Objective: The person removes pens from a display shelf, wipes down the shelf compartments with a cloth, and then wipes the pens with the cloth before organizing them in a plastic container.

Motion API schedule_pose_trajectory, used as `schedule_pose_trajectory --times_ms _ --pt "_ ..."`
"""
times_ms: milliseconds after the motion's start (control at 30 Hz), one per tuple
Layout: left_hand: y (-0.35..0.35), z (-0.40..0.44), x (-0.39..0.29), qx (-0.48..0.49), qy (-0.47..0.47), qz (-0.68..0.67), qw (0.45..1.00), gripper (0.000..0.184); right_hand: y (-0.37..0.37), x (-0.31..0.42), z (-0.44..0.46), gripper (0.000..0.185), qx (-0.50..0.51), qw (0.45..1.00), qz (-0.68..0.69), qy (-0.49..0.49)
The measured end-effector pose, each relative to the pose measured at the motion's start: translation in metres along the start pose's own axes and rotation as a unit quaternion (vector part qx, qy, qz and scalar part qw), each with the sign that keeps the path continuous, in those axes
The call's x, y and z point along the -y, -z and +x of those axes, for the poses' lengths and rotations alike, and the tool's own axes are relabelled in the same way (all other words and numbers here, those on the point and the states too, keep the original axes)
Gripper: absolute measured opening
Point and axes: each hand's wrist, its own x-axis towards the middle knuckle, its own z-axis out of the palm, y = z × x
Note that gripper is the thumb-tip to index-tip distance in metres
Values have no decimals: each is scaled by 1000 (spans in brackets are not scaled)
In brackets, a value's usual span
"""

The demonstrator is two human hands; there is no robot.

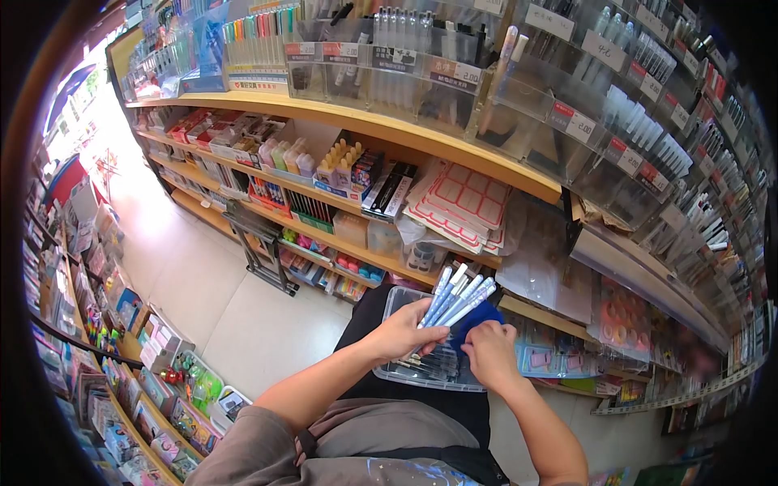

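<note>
My left hand (405, 330) is closed around a bundle of several pens (462, 300) with pale blue patterned barrels and white ends, fanned out to the upper right. My right hand (493, 355) is close beside it, fingers curled on a bright blue cloth (480, 316). The cloth lies partly behind the pens and touches their lower side. Under both hands a clear plastic box (395, 375) rests on my lap, with more slim dark and clear pens (435, 364) in it. My hands hide part of the box.
Shelves ahead carry pen holders (421, 69) with price tags, boxed goods (344, 166) and a stack of red-framed label sheets (462, 198). Pen racks (640, 121) rise at the right. A dark metal step stool (263, 243) stands on the tiled floor (219, 300). Display racks (134, 373) line the left.
</note>
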Motion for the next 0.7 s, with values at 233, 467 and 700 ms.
schedule_pose_trajectory --times_ms 233,467,700 --pt "7 -2 8 -21 4 -1 1000 30 18 -30 6 17 -244 778 521 -253" --pt "6 -1 9 -46 -9 -19 999 23 89 19 33 25 -172 404 879 -187" --pt "4 -5 6 -119 -62 -46 990 20 -9 29 48 20 -178 370 876 -252"
